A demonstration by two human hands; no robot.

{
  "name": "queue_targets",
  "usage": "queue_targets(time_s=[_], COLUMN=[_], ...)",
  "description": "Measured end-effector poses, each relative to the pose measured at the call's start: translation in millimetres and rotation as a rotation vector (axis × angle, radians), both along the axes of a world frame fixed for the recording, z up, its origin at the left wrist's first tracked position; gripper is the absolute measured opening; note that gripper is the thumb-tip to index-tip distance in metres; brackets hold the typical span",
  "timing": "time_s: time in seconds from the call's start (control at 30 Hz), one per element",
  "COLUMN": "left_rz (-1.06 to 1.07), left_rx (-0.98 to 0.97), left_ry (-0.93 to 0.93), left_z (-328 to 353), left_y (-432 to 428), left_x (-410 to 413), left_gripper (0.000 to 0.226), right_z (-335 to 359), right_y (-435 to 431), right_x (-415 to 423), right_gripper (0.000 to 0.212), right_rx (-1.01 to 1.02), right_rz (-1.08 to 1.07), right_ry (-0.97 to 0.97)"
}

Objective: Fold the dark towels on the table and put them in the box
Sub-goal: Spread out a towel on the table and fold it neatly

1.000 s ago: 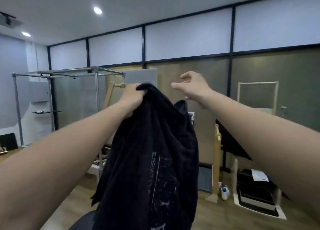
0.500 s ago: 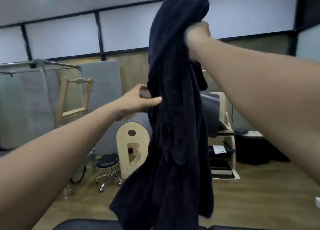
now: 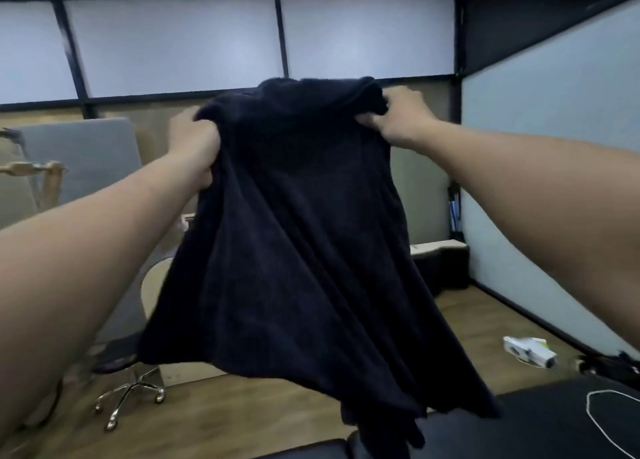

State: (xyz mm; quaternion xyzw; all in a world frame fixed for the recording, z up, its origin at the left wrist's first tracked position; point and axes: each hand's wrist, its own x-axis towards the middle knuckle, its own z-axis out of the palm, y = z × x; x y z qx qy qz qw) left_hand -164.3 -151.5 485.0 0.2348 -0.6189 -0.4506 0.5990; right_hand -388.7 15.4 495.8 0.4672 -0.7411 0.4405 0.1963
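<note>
Navy-black terry cloth fills the middle of the frame: one dark towel [image 3: 294, 251] is held up in the air, spread between two bare hands and hanging down in loose diagonal folds. The left hand [image 3: 194, 140], left of centre, has its fingers curled round a bunched upper corner of the towel and grips it firmly. The right hand [image 3: 398, 116], slightly higher and right of centre, clutches the other upper corner, with its thumb and fingers closed over gathered cloth. Between the two hands the top edge of the towel rises in a soft hump. Both bare forearms reach in from the lower corners of the frame. The towel widens toward the bottom, and its lowest point hangs at bottom centre in front of the near edge of a black padded table [image 3: 519, 424]; whether it touches that surface cannot be told. A thin white cord [image 3: 595, 420] lies looped on the table at lower right. Behind, on the wooden floor [image 3: 242, 417], a stool with a chrome castor base [image 3: 128, 393] stands at lower left, and a white carton [image 3: 526, 351] lies at right, near the wall. A grey panel [image 3: 83, 161] leans at left, and frosted wall panels [image 3: 180, 43] in dark frames run across the top.
</note>
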Motion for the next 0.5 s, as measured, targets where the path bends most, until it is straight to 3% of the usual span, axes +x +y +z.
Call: queue_targets(time_s=[0.17,0.37,0.43,0.5], left_rz=[0.161,0.380,0.438,0.575], left_rx=[-0.202,-0.452,-0.576,-0.725], left_ry=[-0.156,-0.393,-0.558,-0.838], left_z=[18,8,9,12], left_y=[-9,-13,-22,-35], left_x=[-5,-2,8,25], left_gripper=[0.030,0.023,0.017,0.021], right_z=[-5,8,11,16], right_y=[18,14,5,0], right_x=[-31,-38,-35,-32], right_gripper=[0.053,0.037,0.030,0.024], right_rx=[-0.007,-0.127,-0.214,-0.171], right_rz=[-0.134,-0.113,-0.102,-0.085], right_ry=[0.067,-0.067,-0.187,-0.234])
